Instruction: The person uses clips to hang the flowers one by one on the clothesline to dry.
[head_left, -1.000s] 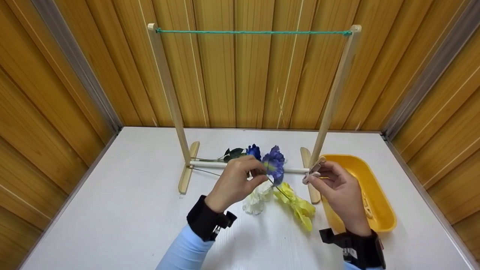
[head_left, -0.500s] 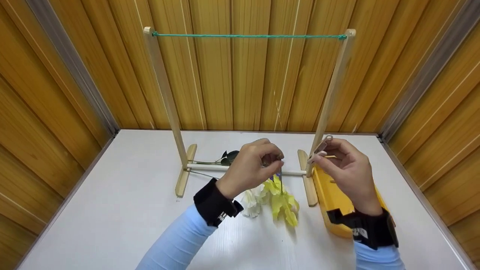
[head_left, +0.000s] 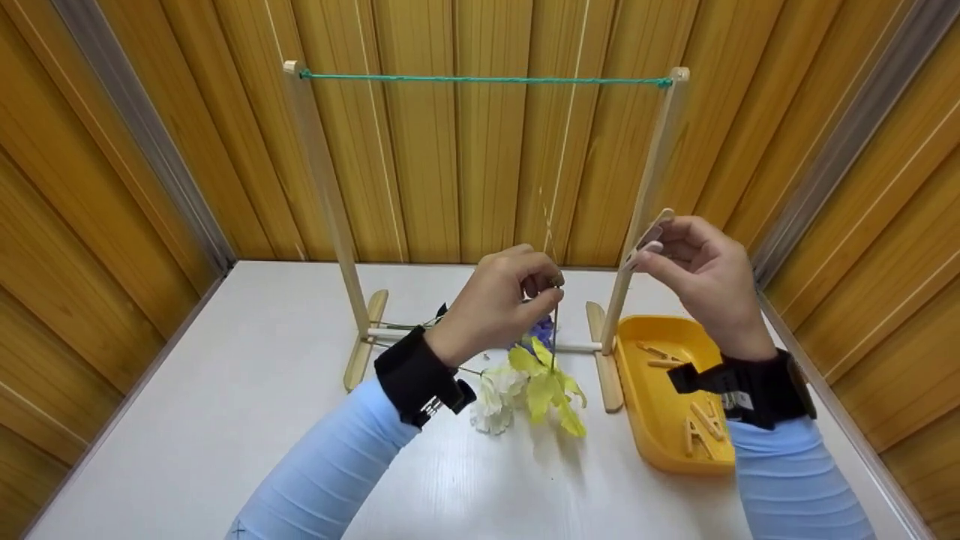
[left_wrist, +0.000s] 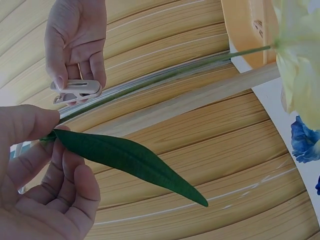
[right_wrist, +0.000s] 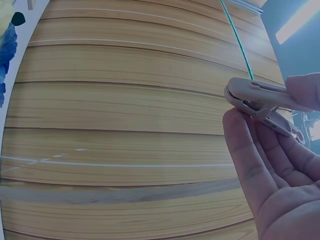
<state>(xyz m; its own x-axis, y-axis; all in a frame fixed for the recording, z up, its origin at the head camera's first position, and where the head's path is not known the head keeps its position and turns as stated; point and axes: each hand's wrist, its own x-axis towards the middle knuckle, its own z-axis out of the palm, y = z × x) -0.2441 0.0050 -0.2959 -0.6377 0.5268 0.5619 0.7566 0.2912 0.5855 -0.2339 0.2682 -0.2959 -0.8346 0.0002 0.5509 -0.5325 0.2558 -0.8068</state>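
Observation:
My left hand (head_left: 510,300) pinches the thin green stem (head_left: 554,330) of a yellow artificial flower (head_left: 546,386), which hangs head down above the table. In the left wrist view the stem (left_wrist: 165,80) runs from my fingers (left_wrist: 30,135) to the yellow bloom (left_wrist: 300,60), with a long green leaf (left_wrist: 130,157) below it. My right hand (head_left: 694,274) pinches a pale clothespin (head_left: 649,238) beside the right post; the right wrist view shows the clothespin (right_wrist: 260,97) between thumb and fingers. A green cord (head_left: 480,79) spans the wooden rack (head_left: 322,195).
A white flower (head_left: 491,397) and blue flowers (head_left: 541,330) lie on the white table (head_left: 225,420) by the rack's base. A yellow tray (head_left: 652,420) with several wooden clothespins sits at the right. Wood-panelled walls enclose the table on three sides.
Both hands have risen. The left hand lifted the yellow flower off the table by its stem, and the right hand carried the clothespin up beside the right post.

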